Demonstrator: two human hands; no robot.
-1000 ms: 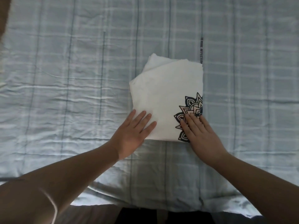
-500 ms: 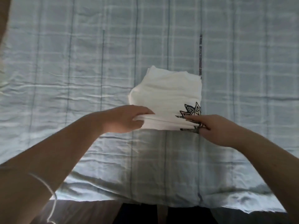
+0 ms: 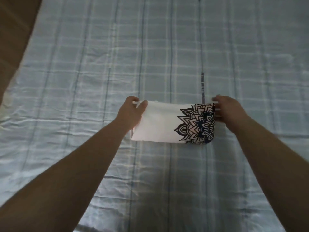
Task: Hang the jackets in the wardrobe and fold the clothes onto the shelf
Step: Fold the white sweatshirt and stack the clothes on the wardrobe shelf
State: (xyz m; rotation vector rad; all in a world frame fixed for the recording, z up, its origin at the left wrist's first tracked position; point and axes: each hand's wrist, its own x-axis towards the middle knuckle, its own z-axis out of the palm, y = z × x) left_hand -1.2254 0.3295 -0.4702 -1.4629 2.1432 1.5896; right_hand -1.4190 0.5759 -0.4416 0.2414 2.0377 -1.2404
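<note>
While your left hand (image 3: 129, 113) and right hand (image 3: 228, 113) are gripping the folded white mandala-print shirt (image 3: 167, 124) by its ends, fingers curled round it, you should be keeping both ends level.

Left hand (image 3: 132, 113) and right hand (image 3: 225, 113) outstretched, fingers seemingly curled, gripping.

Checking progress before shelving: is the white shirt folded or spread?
Folded: the shirt is a compact bundle on the bed, gripped at its ends by left hand and right hand.

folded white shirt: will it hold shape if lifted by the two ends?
Probably floppy: the white shirt is soft layered cloth and may sag mid-span. Likely light; the left hand and right hand grip only its ends. Loose layers might unfold.
</note>
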